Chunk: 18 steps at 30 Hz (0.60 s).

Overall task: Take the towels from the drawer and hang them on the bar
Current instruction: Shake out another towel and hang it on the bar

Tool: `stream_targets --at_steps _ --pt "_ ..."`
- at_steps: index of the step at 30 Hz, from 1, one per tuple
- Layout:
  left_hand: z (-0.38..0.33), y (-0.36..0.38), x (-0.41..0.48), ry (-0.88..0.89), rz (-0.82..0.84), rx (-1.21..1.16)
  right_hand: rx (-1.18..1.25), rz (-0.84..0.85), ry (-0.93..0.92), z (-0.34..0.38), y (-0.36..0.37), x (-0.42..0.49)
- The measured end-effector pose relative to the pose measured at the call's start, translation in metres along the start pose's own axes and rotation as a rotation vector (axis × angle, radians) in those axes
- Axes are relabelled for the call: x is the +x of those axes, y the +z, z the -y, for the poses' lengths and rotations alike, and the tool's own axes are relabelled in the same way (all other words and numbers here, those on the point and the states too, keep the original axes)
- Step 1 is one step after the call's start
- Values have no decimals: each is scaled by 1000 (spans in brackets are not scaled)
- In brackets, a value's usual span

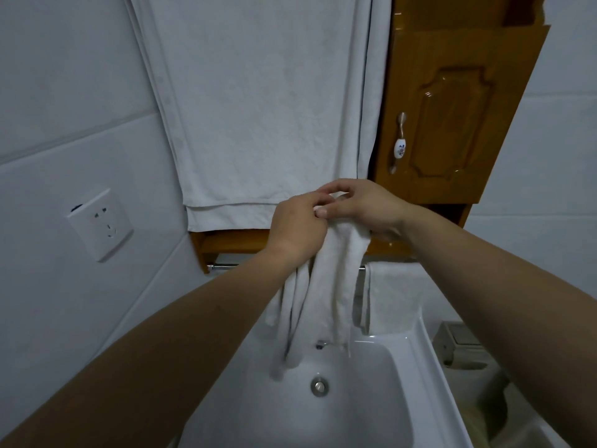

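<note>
A small white towel [326,286] hangs bunched in folds over the sink, gripped at its top edge by both hands. My left hand [298,226] pinches it on the left; my right hand [365,206] pinches it on the right, and the fingertips of the two hands touch. Behind and below the hands runs a chrome towel bar [223,267] under the wooden cabinet. Another white towel [392,295] is draped over the bar's right end. A large white towel [258,108] hangs flat above, its lower hem just behind my hands. No drawer is in view.
A wooden cabinet door [452,118] with a ceramic handle [400,147] is at the upper right. The white sink [416,350] with its drain [319,386] lies below. A wall socket [100,224] sits on the tiled wall at left.
</note>
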<state>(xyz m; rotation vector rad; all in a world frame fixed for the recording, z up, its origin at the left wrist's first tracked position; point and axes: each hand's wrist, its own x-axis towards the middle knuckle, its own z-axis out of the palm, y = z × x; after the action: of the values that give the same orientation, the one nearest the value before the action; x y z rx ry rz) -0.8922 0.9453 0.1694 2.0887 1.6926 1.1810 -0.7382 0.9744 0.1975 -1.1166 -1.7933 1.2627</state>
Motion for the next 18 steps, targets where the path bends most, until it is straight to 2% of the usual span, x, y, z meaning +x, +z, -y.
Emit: stream_targets --at_steps 4,8,12,18 --pt "7 -13 6 -33 -6 73 -79 59 16 1 -12 -7" --pt "10 -14 6 -17 -6 146 -338 -45 -65 4 -7 -5" --pt "21 -21 8 -66 149 156 -623 -163 -103 2 -9 -2" --pt "28 -23 2 -77 307 58 -696 -184 -157 6 -3 1"
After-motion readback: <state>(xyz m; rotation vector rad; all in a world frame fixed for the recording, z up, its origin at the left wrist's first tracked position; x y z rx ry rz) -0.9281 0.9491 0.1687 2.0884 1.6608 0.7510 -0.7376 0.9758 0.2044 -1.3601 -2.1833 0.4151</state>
